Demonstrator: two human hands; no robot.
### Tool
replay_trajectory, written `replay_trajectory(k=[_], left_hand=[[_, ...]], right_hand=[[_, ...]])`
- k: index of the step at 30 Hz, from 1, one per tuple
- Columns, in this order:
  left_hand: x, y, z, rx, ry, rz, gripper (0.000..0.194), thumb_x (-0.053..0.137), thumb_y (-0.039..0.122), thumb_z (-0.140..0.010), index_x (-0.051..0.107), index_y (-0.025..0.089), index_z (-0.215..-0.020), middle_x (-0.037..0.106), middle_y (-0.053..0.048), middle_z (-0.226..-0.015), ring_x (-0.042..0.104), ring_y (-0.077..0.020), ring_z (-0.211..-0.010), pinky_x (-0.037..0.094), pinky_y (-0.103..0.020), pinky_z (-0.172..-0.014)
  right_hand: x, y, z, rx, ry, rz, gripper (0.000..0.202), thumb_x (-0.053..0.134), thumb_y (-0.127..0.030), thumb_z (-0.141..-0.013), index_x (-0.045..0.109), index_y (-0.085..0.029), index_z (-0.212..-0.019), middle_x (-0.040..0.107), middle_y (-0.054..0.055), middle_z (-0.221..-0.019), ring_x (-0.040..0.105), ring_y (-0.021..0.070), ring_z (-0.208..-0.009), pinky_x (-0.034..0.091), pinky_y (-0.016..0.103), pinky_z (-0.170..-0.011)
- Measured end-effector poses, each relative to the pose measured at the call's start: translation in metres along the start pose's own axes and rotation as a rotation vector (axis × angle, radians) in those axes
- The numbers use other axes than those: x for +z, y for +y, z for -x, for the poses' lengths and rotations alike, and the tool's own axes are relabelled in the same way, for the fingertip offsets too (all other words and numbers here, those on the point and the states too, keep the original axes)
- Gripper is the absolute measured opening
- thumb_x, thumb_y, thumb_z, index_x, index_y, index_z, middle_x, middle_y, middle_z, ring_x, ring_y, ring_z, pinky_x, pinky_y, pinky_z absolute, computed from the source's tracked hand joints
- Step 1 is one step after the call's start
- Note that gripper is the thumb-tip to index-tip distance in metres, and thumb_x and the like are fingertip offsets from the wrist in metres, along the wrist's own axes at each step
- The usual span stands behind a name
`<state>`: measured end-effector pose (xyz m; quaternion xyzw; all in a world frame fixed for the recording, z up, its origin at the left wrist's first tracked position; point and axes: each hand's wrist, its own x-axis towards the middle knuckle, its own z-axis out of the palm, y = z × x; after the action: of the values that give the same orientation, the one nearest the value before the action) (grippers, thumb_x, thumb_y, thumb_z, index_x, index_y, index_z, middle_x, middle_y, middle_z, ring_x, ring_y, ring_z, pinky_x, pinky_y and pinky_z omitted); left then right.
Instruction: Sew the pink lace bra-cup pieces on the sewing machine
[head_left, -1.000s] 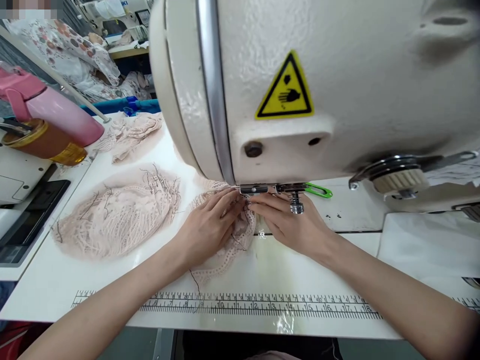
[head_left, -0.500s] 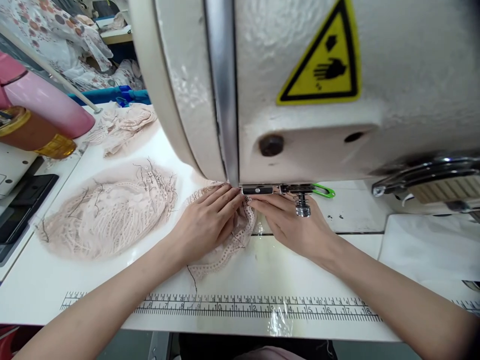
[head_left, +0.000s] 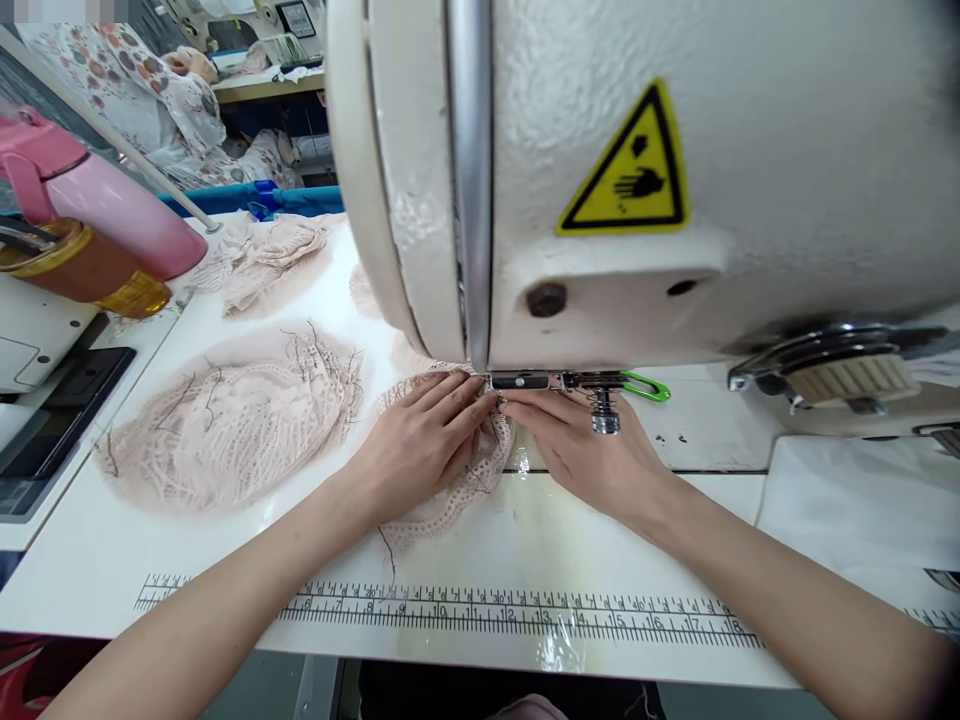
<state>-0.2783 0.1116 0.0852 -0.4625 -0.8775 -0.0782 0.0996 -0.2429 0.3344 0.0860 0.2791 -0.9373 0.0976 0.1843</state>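
- Brown, amber-bottomed cylindrical cup, holding dark items, towards nine o'clock from the view's middle; the glossy pink tall bottle is just beyond it, nearer ten.
- Pale pink oval lace piece with loose dark threads, between eight and nine o'clock, lying on the smooth white worktop; a crumpled pale pink lace bundle sits at ten.
- Bare left hand, fingers close together and laid over the lace; whether they pinch it, I cannot tell.
- Pale pink scallop-edged lace piece, beneath the left hand and at the right fingertips. Most of what shows lies at seven o'clock from where both hands' fingertips nearly meet, its edge curving from seven towards one; the full long axis is covered. The left hand is nearer its bulk.
- Cream metal sewing-machine head, twelve to two o'clock, its underside just beyond those fingertips.
- Bare right hand, at four o'clock from that meeting spot, fingers stretched together, partly behind metal fittings; their grip cannot be told.
- Green slim looped clip, beyond the right hand, towards three o'clock.
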Motion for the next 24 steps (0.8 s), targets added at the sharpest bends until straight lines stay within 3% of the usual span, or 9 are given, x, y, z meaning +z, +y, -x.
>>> replay_trajectory(k=[9, 24], left_hand=[[-0.0020, 0.0025, -0.0020, 0.004, 0.023, -0.018, 0.040, 0.040, 0.023, -0.099, 0.053, 0.010, -0.134, 0.057, -0.013, -0.137, 0.052, -0.0270, -0.130, 0.049, -0.045, -0.106], [-0.0018, 0.0016, -0.0024, 0.005, 0.023, -0.025, 0.040, 0.041, 0.023, -0.099, 0.052, 0.011, -0.135, 0.057, -0.013, -0.136, 0.053, -0.0265, -0.129, 0.049, -0.046, -0.105]], right_hand=[[0.0031, 0.0006, 0.0010, -0.029, 0.013, 0.074, 0.043, 0.044, 0.001, -0.084, 0.066, -0.025, -0.110, 0.069, -0.001, -0.120, 0.067, 0.0158, -0.079, 0.048, 0.040, -0.083], [0.0040, 0.0005, 0.0018, -0.030, 0.016, 0.064, 0.044, 0.046, 0.002, -0.084, 0.067, -0.025, -0.112, 0.068, 0.000, -0.122, 0.067, 0.0171, -0.087, 0.046, 0.046, -0.098]])
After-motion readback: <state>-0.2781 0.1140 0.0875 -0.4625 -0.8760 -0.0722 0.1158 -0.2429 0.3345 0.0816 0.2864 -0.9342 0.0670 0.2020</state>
